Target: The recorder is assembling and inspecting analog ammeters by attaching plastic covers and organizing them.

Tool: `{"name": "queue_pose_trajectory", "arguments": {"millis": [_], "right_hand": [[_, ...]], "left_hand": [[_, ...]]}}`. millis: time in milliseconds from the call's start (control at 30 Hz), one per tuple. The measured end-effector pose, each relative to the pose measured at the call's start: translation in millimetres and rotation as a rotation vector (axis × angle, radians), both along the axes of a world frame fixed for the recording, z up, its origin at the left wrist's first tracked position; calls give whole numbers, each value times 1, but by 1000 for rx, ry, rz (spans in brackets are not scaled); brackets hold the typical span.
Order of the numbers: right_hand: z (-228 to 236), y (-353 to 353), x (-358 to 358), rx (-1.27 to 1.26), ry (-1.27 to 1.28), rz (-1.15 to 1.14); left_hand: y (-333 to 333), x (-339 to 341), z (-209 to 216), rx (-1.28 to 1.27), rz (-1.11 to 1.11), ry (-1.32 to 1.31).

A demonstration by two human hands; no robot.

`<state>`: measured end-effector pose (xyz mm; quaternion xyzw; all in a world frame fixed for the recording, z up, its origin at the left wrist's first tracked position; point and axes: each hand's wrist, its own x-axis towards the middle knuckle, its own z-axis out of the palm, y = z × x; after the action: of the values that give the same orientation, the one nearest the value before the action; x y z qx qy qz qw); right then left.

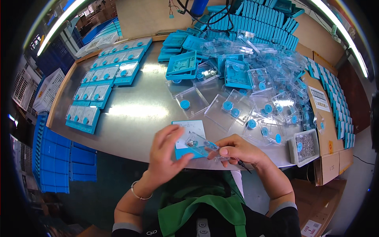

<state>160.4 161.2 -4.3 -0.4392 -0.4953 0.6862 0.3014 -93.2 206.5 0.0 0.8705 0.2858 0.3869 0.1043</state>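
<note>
My right hand [239, 150] pinches a clear plastic cover [209, 145] with a blue knob by its right side. A thin dark-tipped tool [244, 166] sticks out below that hand; its kind is hard to make out. The cover is tilted over a blue case [184, 151] with a white face, which lies at the table's near edge. My left hand [164, 153] is beside the case's left side, fingers spread and thumb toward the case, holding nothing that I can see. The fingers of my right hand partly hide the cover's right end.
Loose clear covers [227, 110] with blue knobs are heaped right of centre. Blue cases [181, 63] are stacked behind. Rows of covered cases [106, 73] line the left side. A grey bin [303, 148] of small metal parts stands at the right, by a cardboard box [327, 158].
</note>
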Motion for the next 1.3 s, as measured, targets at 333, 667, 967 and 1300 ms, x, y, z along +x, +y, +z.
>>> {"name": "queue_pose_trajectory", "arguments": {"millis": [333,667,967,1300], "right_hand": [[-25,-5,-3,-279,299,123],[-34,-3,-9,-404,401,195],[-41,-4,-7,-437,463,245],[-18,-11,-13,-9,37,-58]], "left_hand": [[-9,37,-7,-612,-147,-265],[-4,31,-12,-860,-220,-307],[2,27,-9,-1287,-337,-414],[1,24,-14,-1304,-286,-355]]}}
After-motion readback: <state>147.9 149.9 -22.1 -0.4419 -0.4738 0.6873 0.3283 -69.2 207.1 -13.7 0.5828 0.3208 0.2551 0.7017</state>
